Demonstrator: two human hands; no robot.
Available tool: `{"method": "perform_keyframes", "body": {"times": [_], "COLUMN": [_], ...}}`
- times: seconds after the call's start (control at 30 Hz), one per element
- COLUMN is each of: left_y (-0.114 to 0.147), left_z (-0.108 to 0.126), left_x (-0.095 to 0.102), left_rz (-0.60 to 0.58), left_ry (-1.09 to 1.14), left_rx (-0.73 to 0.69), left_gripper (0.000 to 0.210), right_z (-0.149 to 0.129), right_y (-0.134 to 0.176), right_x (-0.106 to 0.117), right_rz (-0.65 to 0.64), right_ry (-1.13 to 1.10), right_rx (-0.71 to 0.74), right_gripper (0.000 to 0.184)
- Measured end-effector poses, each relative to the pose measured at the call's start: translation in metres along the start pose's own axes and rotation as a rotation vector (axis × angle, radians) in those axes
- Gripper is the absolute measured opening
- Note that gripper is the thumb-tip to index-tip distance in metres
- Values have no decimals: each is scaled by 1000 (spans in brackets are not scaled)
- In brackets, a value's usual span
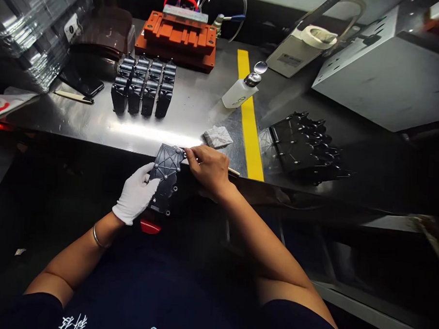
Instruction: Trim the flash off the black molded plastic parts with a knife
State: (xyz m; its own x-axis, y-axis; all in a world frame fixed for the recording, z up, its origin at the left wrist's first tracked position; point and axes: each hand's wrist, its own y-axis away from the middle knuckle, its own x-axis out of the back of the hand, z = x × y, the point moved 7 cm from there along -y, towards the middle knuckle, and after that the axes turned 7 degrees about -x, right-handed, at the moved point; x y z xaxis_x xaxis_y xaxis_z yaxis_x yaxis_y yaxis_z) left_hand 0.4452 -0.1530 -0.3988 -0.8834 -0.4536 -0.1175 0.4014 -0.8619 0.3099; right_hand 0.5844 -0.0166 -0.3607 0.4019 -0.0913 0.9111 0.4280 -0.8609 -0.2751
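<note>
A black ribbed plastic part (168,157) with small metal inserts is tilted up at the bench's front edge. My left hand (135,192), in a white glove, grips it along its left side, thumb across the front. My bare right hand (210,169) is closed around a thin pale-handled tool (234,172), whose end sticks out behind the palm. The fingertips meet the part's upper right corner; the tool's working tip is too small to make out. Just beyond my right hand lies a folded white wipe (218,136).
Several similar black parts (143,86) stand in rows at back left, more (304,144) at right. An orange fixture (177,39), a white pump bottle (240,93), yellow tape (251,122), a pale stick-like tool (73,97) and a grey metal box (365,69) are on the bench.
</note>
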Motion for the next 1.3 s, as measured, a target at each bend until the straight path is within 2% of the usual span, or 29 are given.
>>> {"method": "perform_keyframes", "body": {"times": [0.27, 0.6, 0.8, 0.9, 1.07, 1.2, 1.3], "left_y": [2, 3, 3, 2, 1, 1, 1], "left_z": [4, 2, 6, 5, 1, 2, 3], "left_x": [0, 2, 0, 0, 2, 1, 1], "left_rz": [-9, -7, -16, -25, -12, -30, -29], "left_ry": [-48, -59, -47, -52, -69, -91, -111], "left_rx": [6, 9, 18, 14, -13, -21, -25], "left_gripper": [54, 55, 56, 56, 54, 53, 53], "right_z": [0, 8, 9, 10, 1, -5, -7], "right_y": [-8, 11, 4, 4, 23, 36, 34], "right_x": [5, 8, 1, 5, 17, 18, 20], "right_rz": [-20, 40, 50, 65, 26, -29, -4], "right_ry": [-15, -88, -37, -60, -140, -138, -91], "right_rx": [52, -13, -3, -18, 75, 150, 193], "right_gripper": [37, 36, 37, 39, 37, 36, 37]}}
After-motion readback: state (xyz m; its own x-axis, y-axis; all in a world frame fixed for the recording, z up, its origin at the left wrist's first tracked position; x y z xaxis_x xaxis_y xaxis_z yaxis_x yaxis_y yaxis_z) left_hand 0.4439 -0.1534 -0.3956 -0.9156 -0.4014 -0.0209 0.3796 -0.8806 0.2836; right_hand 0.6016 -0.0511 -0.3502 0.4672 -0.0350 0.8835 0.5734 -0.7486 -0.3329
